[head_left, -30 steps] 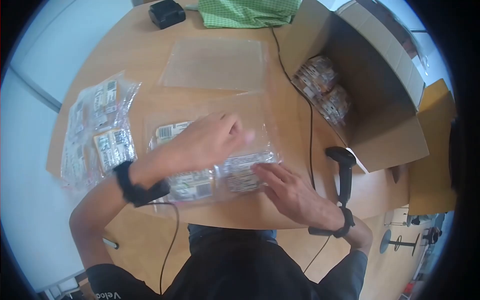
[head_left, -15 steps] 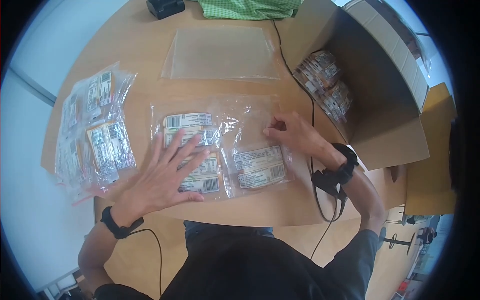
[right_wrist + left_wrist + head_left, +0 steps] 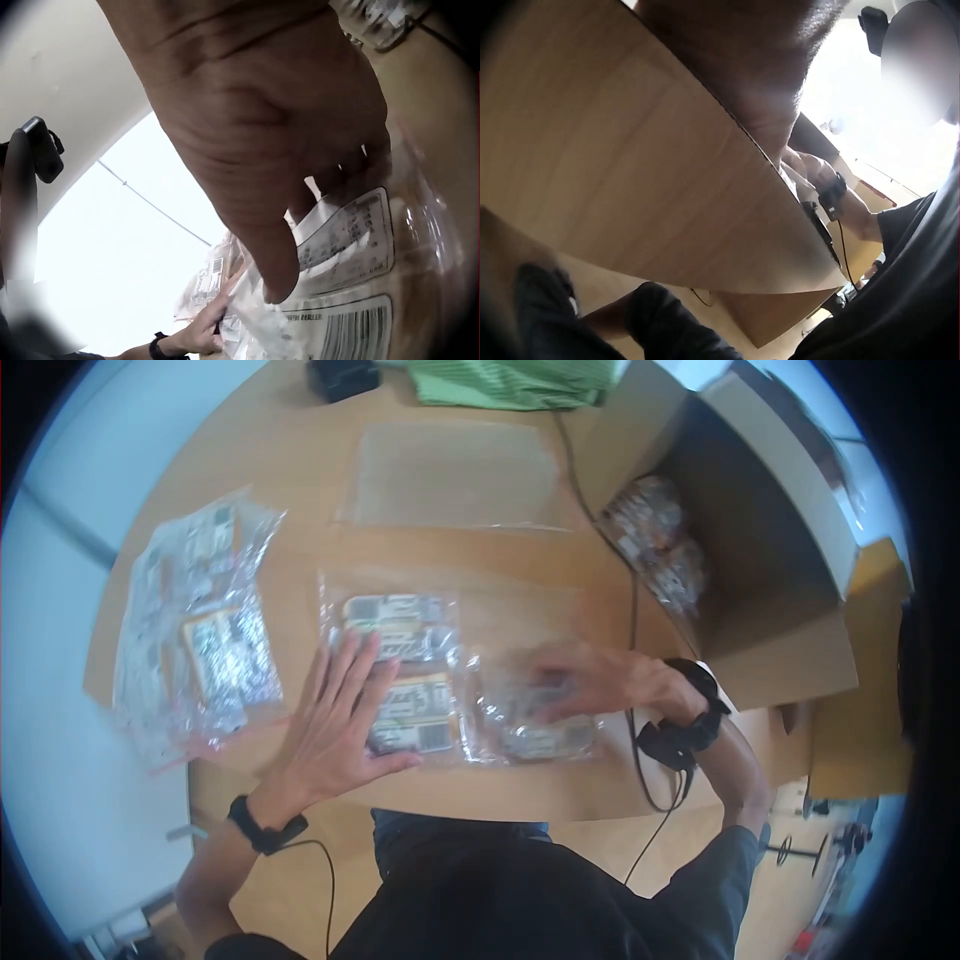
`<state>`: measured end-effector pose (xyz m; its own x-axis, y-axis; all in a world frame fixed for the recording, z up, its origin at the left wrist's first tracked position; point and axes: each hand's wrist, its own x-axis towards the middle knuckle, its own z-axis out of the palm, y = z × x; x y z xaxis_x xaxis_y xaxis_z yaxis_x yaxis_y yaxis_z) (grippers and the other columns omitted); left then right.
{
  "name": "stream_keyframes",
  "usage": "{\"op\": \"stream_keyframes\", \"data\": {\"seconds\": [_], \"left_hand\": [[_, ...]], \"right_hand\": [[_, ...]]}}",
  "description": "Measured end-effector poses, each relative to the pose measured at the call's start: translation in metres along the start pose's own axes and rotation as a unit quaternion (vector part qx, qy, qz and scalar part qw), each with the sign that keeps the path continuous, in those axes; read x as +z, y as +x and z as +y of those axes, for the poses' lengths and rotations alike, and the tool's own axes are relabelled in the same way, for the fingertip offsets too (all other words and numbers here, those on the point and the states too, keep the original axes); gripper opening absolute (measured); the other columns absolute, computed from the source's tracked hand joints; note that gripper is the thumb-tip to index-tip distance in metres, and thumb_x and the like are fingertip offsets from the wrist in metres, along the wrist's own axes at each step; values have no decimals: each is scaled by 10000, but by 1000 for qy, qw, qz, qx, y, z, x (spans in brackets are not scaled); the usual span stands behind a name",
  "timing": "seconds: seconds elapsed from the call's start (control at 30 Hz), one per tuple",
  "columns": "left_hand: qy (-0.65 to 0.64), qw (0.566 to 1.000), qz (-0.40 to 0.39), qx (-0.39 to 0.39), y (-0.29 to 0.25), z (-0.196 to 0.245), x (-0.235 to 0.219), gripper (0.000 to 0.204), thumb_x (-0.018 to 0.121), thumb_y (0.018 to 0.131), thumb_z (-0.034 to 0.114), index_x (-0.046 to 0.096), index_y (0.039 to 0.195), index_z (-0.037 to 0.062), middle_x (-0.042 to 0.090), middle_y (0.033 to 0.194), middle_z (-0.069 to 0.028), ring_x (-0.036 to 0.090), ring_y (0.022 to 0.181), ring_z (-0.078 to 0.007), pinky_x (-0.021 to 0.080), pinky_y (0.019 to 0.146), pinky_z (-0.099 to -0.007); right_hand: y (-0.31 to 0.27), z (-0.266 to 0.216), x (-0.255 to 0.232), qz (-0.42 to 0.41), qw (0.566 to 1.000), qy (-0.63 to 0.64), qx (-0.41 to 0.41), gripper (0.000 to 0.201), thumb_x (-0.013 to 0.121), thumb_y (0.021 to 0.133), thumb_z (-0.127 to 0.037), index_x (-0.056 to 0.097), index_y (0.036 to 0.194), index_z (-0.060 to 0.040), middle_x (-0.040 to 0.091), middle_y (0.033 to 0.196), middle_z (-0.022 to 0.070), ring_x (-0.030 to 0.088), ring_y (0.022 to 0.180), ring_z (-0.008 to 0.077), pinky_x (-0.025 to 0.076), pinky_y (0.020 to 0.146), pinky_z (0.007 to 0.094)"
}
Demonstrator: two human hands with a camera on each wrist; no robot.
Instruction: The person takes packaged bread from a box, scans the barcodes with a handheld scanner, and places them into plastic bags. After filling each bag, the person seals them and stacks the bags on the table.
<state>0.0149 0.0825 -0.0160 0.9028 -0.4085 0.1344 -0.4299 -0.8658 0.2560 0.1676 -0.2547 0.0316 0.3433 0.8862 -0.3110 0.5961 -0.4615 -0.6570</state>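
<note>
A clear plastic bag [image 3: 470, 660] lies flat on the table near its front edge, with labelled, barcoded packs showing through it. Two groups of packs sit in its left half, the upper packs [image 3: 400, 622] and the lower packs [image 3: 412, 712]. More packs [image 3: 550, 742] lie at its lower right. My left hand [image 3: 335, 725] rests with spread fingers on the bag's left part. Over the right-hand packs is my right hand [image 3: 590, 678], blurred in the head view. In the right wrist view its thumb and fingers reach down onto the wrapped labels [image 3: 345, 251], fingertips partly hidden.
Filled clear bags [image 3: 200, 635] lie at the left. Flat clear bags [image 3: 455, 475] lie farther back. An open cardboard box [image 3: 770, 550] at the right holds wrapped packs [image 3: 655, 540]. A black cable [image 3: 632, 625] runs past it; green cloth [image 3: 510, 382] and a black device [image 3: 343, 378] lie behind.
The left hand came back from across the bag and settled on its left packs. The right hand moved up to the bag's right edge, then down over the right-hand packs.
</note>
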Motion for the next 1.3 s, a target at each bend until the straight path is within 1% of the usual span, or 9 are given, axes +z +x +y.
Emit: {"op": "stream_keyframes", "data": {"seconds": [0.17,0.33,0.43,0.57,0.63,0.7,0.77,1.07,1.3], "left_hand": [[2,1000,9,10,1,0,3,1088,691,827,724,351,1585,20,246,1678,-261,201,1557,-476,122,1262,-615],[1,1000,4,12,3,0,3,1082,678,835,737,356,1582,23,236,1682,-258,188,1561,-472,109,1265,-612],[13,1000,4,13,2,0,4,1081,671,838,742,359,1578,19,234,1682,-256,186,1562,-468,102,1268,-608],[11,1000,-1,8,0,1,2,1081,676,835,740,369,1569,8,244,1678,-256,185,1564,-459,105,1271,-599],[6,1000,2,1,1,2,2,1079,679,835,738,372,1566,6,246,1677,-255,184,1565,-458,106,1272,-596],[4,1000,-1,6,2,2,1,1077,681,836,735,375,1565,4,247,1678,-252,184,1565,-454,110,1272,-590],[8,1000,-2,8,3,2,1,1075,684,835,734,380,1563,5,249,1679,-246,184,1569,-445,110,1273,-586],[0,1000,19,-13,-2,0,2,1066,705,818,727,415,1547,5,269,1679,-228,179,1579,-417,109,1278,-576],[-31,999,30,-3,0,-1,0,1081,697,828,717,378,1565,-7,235,1677,-261,173,1567,-457,146,1268,-594]], "right_hand": [[-60,-12,-3,154,974,40,163,351,708,966,-191,617,1228,24,692,1021,155,665,895,266,553,814,397],[-131,64,-28,627,631,434,141,350,623,985,-128,586,1293,34,664,1196,116,667,1037,212,547,926,369],[-151,126,-51,688,618,324,199,364,569,1023,-89,561,1370,21,687,1175,142,671,1053,235,543,928,370],[-141,165,-63,560,723,218,341,345,561,1025,-97,574,1339,47,688,1159,165,672,1082,251,537,956,372],[-96,112,-52,700,609,-303,218,318,555,1020,-108,599,1282,64,701,1137,182,683,1068,287,539,956,391],[-55,41,-48,629,769,-59,93,336,597,983,-108,607,1268,68,694,1177,191,663,1135,333,542,965,418],[-27,22,-48,444,873,-191,67,318,664,915,-85,626,1212,22,689,1139,169,659,1100,355,556,920,447],[117,104,-90,306,842,-444,24,107,669,894,-124,686,926,-24,681,925,157,670,861,366,527,834,503],[69,-1,-60,387,868,-308,-36,125,637,942,-132,718,942,-37,709,989,140,672,940,349,547,835,446]]}}
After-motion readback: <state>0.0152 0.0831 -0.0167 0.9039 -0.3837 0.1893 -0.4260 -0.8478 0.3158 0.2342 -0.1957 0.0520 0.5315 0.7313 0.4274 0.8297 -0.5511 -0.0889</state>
